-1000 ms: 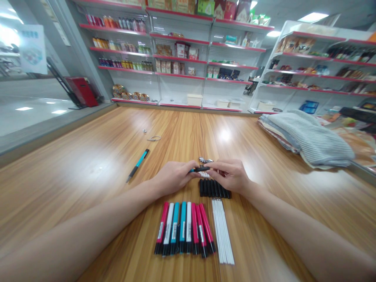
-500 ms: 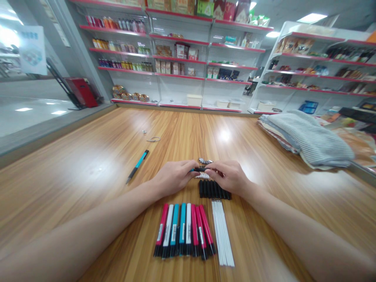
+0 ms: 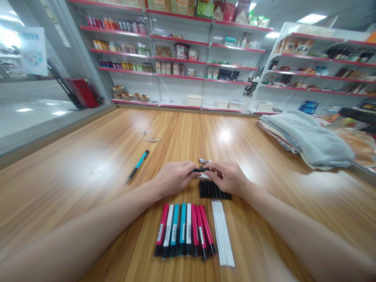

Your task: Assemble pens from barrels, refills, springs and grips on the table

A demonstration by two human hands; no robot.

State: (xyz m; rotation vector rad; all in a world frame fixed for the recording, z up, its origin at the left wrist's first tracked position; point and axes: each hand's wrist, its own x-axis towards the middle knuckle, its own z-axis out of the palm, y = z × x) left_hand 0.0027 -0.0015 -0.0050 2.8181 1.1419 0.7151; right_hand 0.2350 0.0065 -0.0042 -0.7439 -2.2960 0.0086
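Note:
My left hand (image 3: 173, 178) and my right hand (image 3: 229, 177) meet over the wooden table (image 3: 88, 172), both pinched on one pen (image 3: 200, 170) with a teal barrel and a black end. Just below the hands lies a row of black pen parts (image 3: 214, 189). Nearer to me lies a row of pink, white and teal pen barrels (image 3: 184, 229), with a bundle of white refills (image 3: 222, 231) to its right. Small silver pieces (image 3: 205, 160) sit just beyond my fingers.
A finished teal pen (image 3: 137, 166) lies alone to the left. A small ring and wire piece (image 3: 153, 138) rest farther back. Folded striped cloths (image 3: 308, 139) are stacked at the right. Shop shelves (image 3: 176, 58) with goods line the back.
My hands stay together on the pen; the right hand's fingers have shifted slightly over its black end. Everything on the table lies where it was.

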